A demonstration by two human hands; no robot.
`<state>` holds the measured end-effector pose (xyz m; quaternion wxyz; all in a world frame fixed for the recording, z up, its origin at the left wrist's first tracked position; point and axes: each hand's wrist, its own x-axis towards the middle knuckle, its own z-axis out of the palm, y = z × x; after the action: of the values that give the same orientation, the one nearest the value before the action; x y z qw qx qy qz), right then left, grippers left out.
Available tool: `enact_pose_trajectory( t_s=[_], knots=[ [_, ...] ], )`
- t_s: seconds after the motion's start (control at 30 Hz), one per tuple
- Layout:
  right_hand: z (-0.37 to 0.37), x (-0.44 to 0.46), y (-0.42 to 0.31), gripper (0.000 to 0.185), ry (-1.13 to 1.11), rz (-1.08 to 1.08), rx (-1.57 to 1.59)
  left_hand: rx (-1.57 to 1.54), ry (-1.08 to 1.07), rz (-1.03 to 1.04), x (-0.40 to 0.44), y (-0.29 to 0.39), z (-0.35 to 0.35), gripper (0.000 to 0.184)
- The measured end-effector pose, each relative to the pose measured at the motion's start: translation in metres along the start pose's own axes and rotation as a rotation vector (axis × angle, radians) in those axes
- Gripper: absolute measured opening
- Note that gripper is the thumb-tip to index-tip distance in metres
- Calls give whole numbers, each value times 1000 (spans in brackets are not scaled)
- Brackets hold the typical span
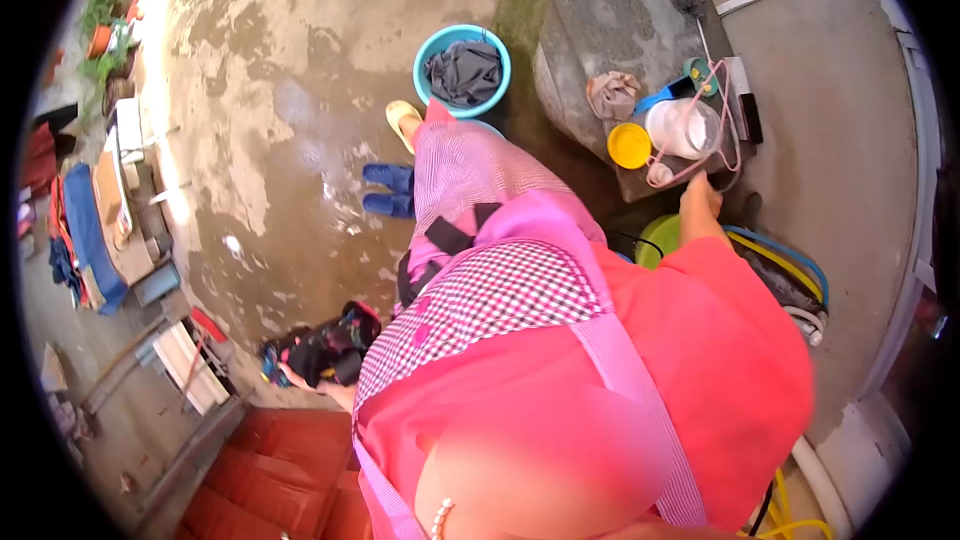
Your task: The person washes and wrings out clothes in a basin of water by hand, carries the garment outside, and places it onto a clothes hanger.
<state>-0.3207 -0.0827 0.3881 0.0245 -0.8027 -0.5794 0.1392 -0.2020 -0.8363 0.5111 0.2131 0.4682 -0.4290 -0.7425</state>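
Note:
My left hand (pixel 297 377), partly hidden, is closed on a bundle of dark patterned clothing (pixel 330 348) at the lower left. The cloth hangs bunched, black with coloured patches. On the other side, my right hand (pixel 703 200) reaches to the edge of the stone slab (pixel 570 50), its fingers closed at a pink clothes hanger (pixel 735 140). Beside the hanger are a white tub (pixel 678 128), a yellow lid (pixel 628 146), a blue brush-like item (pixel 662 95) and a crumpled cloth (pixel 612 95).
A turquoise basin (pixel 422 65) with dark wet-looking cloth (pixel 465 73) stands on the wet concrete floor near my yellow slipper (pixel 401 118). Blue slippers (pixel 388 190) lie close by. Below my right arm are a green container (pixel 660 237) and hoses (pixel 785 262). A red wooden surface (pixel 275 470) is at lower left.

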Motion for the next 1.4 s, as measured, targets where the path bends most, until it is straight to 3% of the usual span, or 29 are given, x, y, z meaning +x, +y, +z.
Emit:
enact_pose_trajectory(
  t_s=[0.03,0.07,0.1,0.13,0.17,0.2,0.3,0.33,0.4,0.43,0.47,0.5,0.57,0.6,0.63,0.7,0.8,0.9,0.93,1.03,1.07,1.1,1.13,1.2,1.23,1.37,1.4],
  knots=[
    [17,-1,27,57,-212,-205,184,-1,-7,5,15,5,10,66],
    [55,16,37,49,-539,-67,598,-8,-17,12,32,11,22,66],
    [90,30,46,43,-831,308,1134,-14,-23,22,50,21,35,66],
    [133,53,60,39,-1002,704,1361,-19,-38,38,70,32,49,65],
    [160,85,68,45,-891,635,1253,-38,-82,51,95,41,63,65],
    [183,124,96,42,-929,259,1188,-50,-138,55,118,54,77,65],
    [165,102,47,34,-679,124,1180,-241,-605,22,196,88,131,64],
    [127,92,19,34,-558,74,1126,-78,-484,-30,208,106,176,68],
    [35,18,-51,29,-200,83,1089,-154,-324,-126,233,117,228,62],
    [36,45,-52,27,-274,-230,994,-13,-223,26,273,122,247,62],
    [3,-19,-87,25,23,-297,887,-20,-219,44,286,123,278,62],
    [-20,-56,-111,28,276,-494,725,-23,-294,-194,302,139,300,62],
    [-52,-95,-141,34,261,-430,786,-148,-371,-175,332,144,331,61],
    [-68,-117,-156,33,375,-511,620,-207,-414,-258,342,150,345,58],
    [-75,-147,-176,32,398,-523,582,-171,-358,-181,362,156,355,56],
    [-90,-194,-229,32,445,-578,521,-285,-357,-304,368,174,362,52],
    [-62,-159,-331,30,475,-948,605,-356,-237,-220,368,180,329,48],
    [-52,-308,-451,23,-27,-791,1047,-343,-173,-119,389,193,256,58],
    [-53,-365,-480,20,-297,-853,1203,-338,-140,-125,392,203,235,60],
    [-46,-531,-534,17,-656,-977,1335,-271,-59,-146,406,226,158,76],
    [-43,-574,-542,15,-850,-951,1432,-234,8,-152,399,241,162,77],
    [-43,-624,-535,18,-1062,-846,1519,-197,75,-160,392,257,168,79],
    [-30,-640,-535,24,-1066,-980,1488,-160,98,-169,396,268,173,77],
    [-37,-701,-497,26,-1037,-1042,1485,-76,84,-158,423,289,178,73],
    [-34,-696,-474,25,-1260,-1056,1539,-25,51,-149,438,298,181,71],
    [-66,-686,-376,24,-1511,-1269,1392,114,-139,-162,503,344,218,63],
    [-72,-686,-351,24,-1445,-1241,1402,132,-183,-164,512,356,230,62]
  ],
)
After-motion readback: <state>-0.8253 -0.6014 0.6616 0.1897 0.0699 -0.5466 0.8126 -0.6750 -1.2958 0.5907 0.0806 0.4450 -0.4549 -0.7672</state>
